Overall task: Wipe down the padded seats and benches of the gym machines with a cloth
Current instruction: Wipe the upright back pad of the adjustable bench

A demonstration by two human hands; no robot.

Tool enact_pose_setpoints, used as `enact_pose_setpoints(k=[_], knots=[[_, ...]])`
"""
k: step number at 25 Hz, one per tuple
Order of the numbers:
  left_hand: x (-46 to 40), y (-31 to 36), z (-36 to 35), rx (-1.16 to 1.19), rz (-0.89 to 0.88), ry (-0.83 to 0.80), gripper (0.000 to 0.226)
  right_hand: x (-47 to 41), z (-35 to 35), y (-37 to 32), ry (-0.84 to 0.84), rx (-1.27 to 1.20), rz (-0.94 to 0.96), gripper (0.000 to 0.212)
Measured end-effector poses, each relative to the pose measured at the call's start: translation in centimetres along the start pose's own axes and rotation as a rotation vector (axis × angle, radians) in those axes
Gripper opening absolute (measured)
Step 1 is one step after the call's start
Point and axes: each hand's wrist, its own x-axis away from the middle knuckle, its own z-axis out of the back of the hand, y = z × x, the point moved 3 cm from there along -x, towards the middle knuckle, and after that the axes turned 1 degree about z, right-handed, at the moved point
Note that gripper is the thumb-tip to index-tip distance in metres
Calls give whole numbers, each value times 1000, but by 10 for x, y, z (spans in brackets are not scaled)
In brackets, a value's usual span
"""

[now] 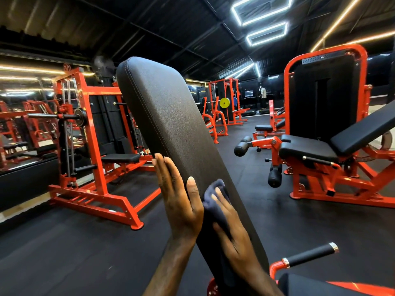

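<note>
The head camera looks along a tall black padded backrest (171, 124) that rises tilted from the lower right toward the upper left, its stitched edge running up the left side. The left hand (181, 201) lies flat and spread against the pad's left edge, fingers (164, 169) pointing up along it and thumb resting on the front face; it grasps nothing, only braces the pad. Just beside it, the right hand (233, 229) presses a dark blue-grey cloth (215, 201) against the front of the backrest, low on the pad. The fingers lie over the cloth, which bunches above and under them; the hand is slightly blurred, and it holds the cloth by pressing with bent fingers, not with a closed fist.

At the bottom right, a black-gripped handle (310, 255) with a metal end cap sticks out from an orange bracket, near the edge of another black pad (303, 285).

Farther off on the black rubber floor (64, 253), an orange Smith machine (85, 146) with a small black bench stands to the left, in front of a mirrored wall. To the right stands an orange leg extension machine (320, 146) with black seat, reclined back pad and foam rollers. An orange rack carrying a yellow weight plate (224, 102) stands in the distance.
</note>
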Motion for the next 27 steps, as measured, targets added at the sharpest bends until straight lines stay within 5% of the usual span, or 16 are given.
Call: enact_pose_setpoints(k=[6,10,15,20,25,27], knots=[[11,2,-2,-17,7,3,68,-11,-2,22,128,50,-309,51],[21,4,-4,-8,26,-13,68,21,8,18,-19,3,-43,66],[29,3,-5,-24,7,-6,68,-7,4,37,120,60,-279,53],[30,3,-5,-6,18,-10,67,10,10,27,-12,-28,-30,64],[31,2,-5,2,1,-9,67,-31,14,68,180,66,-331,54],[36,0,-4,-1,-2,-14,67,-39,10,65,135,28,-278,54]])
